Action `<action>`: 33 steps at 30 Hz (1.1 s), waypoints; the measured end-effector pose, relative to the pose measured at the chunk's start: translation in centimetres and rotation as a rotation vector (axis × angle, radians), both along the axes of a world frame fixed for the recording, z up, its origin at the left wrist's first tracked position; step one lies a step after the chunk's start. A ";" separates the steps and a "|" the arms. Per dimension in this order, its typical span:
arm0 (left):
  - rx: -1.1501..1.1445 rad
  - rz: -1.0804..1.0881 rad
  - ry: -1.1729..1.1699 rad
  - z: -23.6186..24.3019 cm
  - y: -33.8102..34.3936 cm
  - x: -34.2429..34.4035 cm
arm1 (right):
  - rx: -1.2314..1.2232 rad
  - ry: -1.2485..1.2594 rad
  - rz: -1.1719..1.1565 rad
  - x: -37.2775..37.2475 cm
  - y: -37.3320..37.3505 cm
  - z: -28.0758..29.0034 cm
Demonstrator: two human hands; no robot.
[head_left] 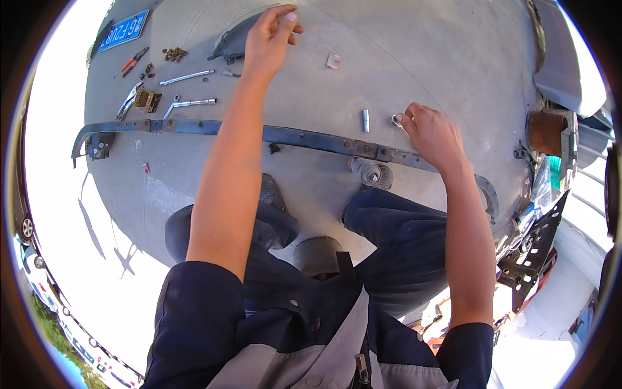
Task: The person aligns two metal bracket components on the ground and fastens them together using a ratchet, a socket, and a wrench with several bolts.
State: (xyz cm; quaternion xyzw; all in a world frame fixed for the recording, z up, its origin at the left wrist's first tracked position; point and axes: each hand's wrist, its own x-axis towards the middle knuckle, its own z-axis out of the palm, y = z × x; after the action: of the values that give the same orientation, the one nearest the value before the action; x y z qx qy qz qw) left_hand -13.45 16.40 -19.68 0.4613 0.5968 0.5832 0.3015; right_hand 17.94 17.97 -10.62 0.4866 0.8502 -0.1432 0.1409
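My left hand (267, 42) is stretched far forward over the floor, its fingers loosely apart with nothing seen in them. Beside it lies a dark curved plastic part (234, 43), partly covered by the hand. Out to the right, my right hand (438, 137) pinches a small shiny metal socket (396, 120); most of it is hidden by the fingers. A longer chrome socket (366, 120) stands or lies just left of that hand. Between me and both hands runs a long black metal bar (311, 139) with holes, passing beneath my left forearm.
At the left lie an L-shaped socket wrench (192, 102), a chrome bar (186, 78), orange-handled pliers (134, 62), locking pliers (128, 102), a small box (148, 100), rusty nuts (174, 54) and a blue plate (124, 30). A spray can (366, 171) is by my knee; car parts (547, 136) crowd the right.
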 end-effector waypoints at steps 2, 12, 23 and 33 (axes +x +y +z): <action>0.223 0.633 -0.190 2.4 -4.3 1.6 | 0.018 0.102 -0.046 0.5 -0.7 2.5; -0.744 0.914 -0.595 -19.5 -21.4 12.9 | -0.007 0.524 -0.098 3.3 -1.6 4.7; -0.622 1.348 -0.322 -20.3 -21.8 8.3 | 0.045 0.561 -0.109 4.3 0.9 4.5; -0.419 1.309 0.323 -6.3 -14.0 -13.1 | -0.083 0.615 -0.037 2.5 -1.2 6.7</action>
State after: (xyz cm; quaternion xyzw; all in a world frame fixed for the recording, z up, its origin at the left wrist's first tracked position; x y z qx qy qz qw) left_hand -26.59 2.42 -26.01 0.0206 0.8886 0.4418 -0.1213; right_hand 20.48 16.72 -3.94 0.4297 0.8374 -0.3207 -0.1061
